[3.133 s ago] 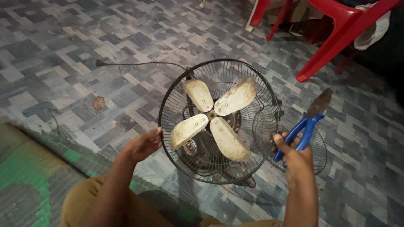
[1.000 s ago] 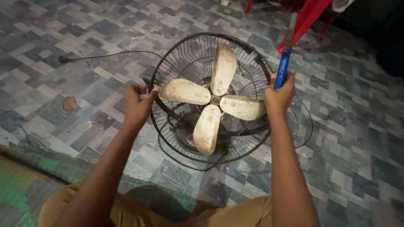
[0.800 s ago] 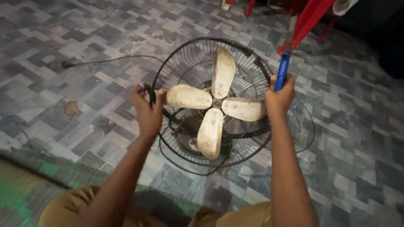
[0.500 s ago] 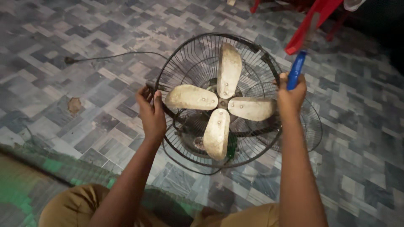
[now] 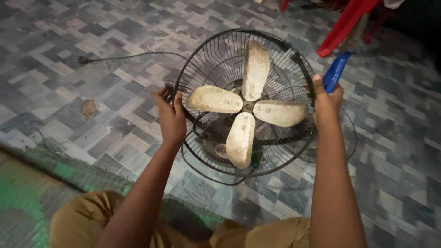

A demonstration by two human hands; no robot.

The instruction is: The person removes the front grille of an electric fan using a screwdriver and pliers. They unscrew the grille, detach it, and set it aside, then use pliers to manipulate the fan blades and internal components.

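A black wire fan cage (image 5: 216,59) with four dusty cream blades (image 5: 245,108) is held tilted above the tiled floor. My left hand (image 5: 171,117) grips the cage's left rim. My right hand (image 5: 327,105) presses the right rim while also clutching blue-handled pliers (image 5: 336,73), whose handle sticks up past the fingers. The pliers' jaws blur against a red chair leg. A second round wire guard (image 5: 342,138) lies on the floor behind the right side of the fan, partly hidden by it and by my right arm.
The fan's black cord and plug (image 5: 85,59) trail over the grey patterned tiles (image 5: 69,101) at the left. Red plastic chair legs (image 5: 344,25) stand at the top right. A green woven mat (image 5: 27,193) lies at the lower left by my knees.
The fan has been lifted and turned to face up, blades rotated. My left hand shifted up along the left rim. My right hand with the pliers moved onto the right rim.
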